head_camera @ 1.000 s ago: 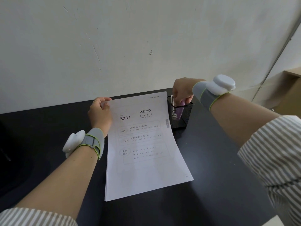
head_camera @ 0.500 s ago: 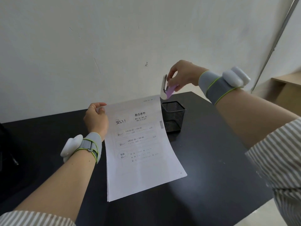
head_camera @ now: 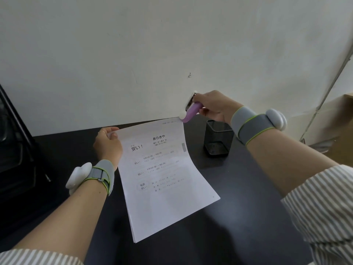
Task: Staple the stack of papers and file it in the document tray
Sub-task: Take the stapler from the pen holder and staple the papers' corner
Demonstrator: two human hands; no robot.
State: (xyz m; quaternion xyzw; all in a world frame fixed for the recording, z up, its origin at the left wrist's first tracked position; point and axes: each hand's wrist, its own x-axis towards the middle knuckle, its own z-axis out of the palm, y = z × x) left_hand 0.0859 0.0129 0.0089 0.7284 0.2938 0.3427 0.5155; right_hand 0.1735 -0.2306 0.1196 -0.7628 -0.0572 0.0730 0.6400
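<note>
A thin stack of white printed papers [head_camera: 164,180] lies on the black table [head_camera: 238,217], its far end lifted off the surface. My left hand [head_camera: 108,145] pinches the stack's top left corner. My right hand [head_camera: 214,108] holds a small purple and white stapler [head_camera: 191,111], whose nose touches the stack's top right corner. The black document tray [head_camera: 13,150] stands at the far left edge, mostly in shadow.
A black mesh pen cup [head_camera: 218,138] stands on the table right of the papers, under my right wrist. A white wall rises right behind the table. Wooden furniture [head_camera: 343,131] shows at the far right.
My right hand lifted the stapler out of the mesh cup and brought it down to the stack's top right corner. My left hand kept holding the top left corner.
</note>
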